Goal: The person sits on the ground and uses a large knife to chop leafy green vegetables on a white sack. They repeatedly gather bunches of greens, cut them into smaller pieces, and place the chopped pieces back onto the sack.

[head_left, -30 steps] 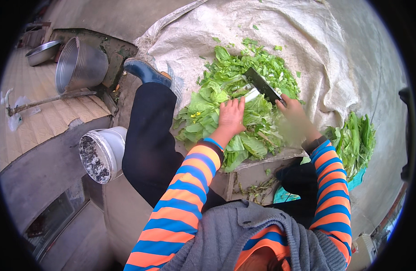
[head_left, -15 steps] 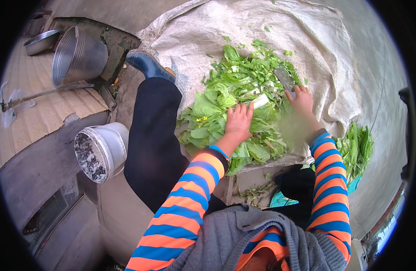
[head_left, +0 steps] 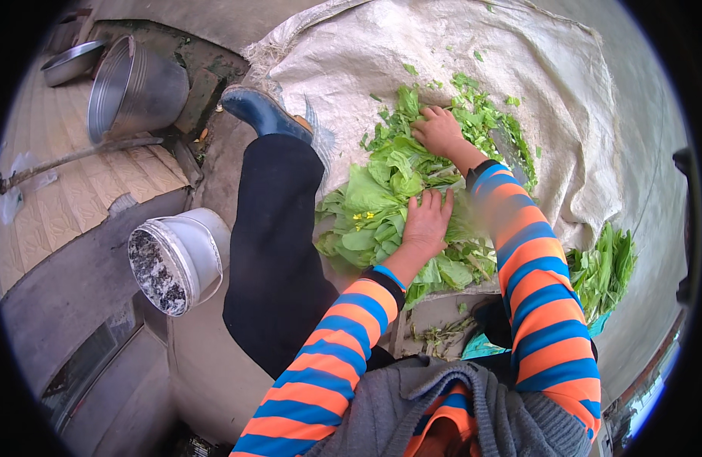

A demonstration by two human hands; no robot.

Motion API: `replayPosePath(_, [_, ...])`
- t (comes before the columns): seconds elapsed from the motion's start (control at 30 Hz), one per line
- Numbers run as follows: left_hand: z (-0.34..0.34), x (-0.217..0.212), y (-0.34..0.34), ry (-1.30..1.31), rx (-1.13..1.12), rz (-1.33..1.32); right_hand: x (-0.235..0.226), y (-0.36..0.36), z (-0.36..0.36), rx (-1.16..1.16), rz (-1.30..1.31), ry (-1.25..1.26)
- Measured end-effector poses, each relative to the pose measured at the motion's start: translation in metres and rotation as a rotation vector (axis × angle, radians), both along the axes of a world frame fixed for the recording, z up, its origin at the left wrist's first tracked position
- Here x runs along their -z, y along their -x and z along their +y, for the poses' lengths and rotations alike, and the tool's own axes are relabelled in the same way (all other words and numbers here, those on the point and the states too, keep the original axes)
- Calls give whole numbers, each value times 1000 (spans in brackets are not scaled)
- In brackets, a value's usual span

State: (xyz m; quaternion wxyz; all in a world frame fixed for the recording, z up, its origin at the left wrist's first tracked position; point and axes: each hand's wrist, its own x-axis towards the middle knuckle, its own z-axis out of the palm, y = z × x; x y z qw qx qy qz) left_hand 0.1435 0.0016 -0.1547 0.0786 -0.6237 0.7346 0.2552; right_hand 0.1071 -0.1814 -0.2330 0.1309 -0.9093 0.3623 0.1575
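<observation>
A heap of leafy greens (head_left: 366,186), with a few small yellow flowers, lies on a pale woven sheet (head_left: 534,57). My left hand (head_left: 427,225) presses down on the near side of the heap, fingers bent over the leaves and gripping them. At the far side, my right hand (head_left: 440,133) curls its fingers around more leaves; its fingertips are partly hidden. Chopped greens (head_left: 476,114) spread beyond and to the right of it. Just right of my right wrist, a dark grey blade (head_left: 505,146) seems to lie among the cut pieces, its handle not visible.
Another bunch of greens (head_left: 606,266) lies at the right beside the sheet. On the left stand a white bucket (head_left: 210,247) with a crusted inside, a large metal pot (head_left: 156,95) and a metal basin (head_left: 73,65). My boot (head_left: 259,110) rests at the sheet's left edge.
My right hand has let go of the knife and moved left onto the leaves at the far side. My left hand stays on the heap. The whole view has shifted slightly.
</observation>
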Motion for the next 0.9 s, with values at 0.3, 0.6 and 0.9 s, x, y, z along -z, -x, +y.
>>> replayPosePath(0.3, [1, -1, 1, 21, -14, 15, -70, 37, -3, 386, -765, -183])
replayPosePath(0.6, [1, -1, 3, 29, -47, 28, -171, 145, 156, 406, -772, -83])
replayPosePath(0.9, [-4, -8, 6, -34, -10, -51, -120, 147, 251, 808, -658, -344])
